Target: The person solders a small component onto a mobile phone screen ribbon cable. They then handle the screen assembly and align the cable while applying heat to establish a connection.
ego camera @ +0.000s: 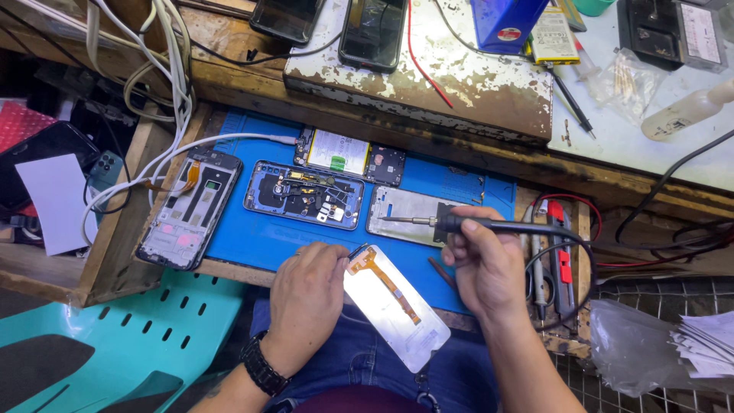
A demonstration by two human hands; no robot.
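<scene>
view from above of a phone repair bench (229, 92) with a blue work mat (260, 237) at the centre of the frame. the right hand (489, 264), right of centre, is closed in a fist-like grip round the black handle of a soldering iron (474, 224). the iron lies almost level across the frame, its long axis running left to right, its thin metal tip pointing left over a silver phone frame (405, 218); its cable loops away to the right. the left hand (310, 294), just below centre, has its fingers curled and pinches what look like dark tweezers (356, 250) at the top end of a white phone screen panel (397, 310). the panel lies on the mat's lower edge and over the person's lap, long axis diagonal from upper left to lower right, an orange flex ribbon (386, 281) running along it.

above the hands, a blue opened phone (303, 193) lies level, and behind it a phone with a white battery (350, 155). at the left, a dark phone body (191, 208) stands tilted. a wooden tray (581, 229) at the right edge of the mat holds red-handled tools (560, 256).
</scene>
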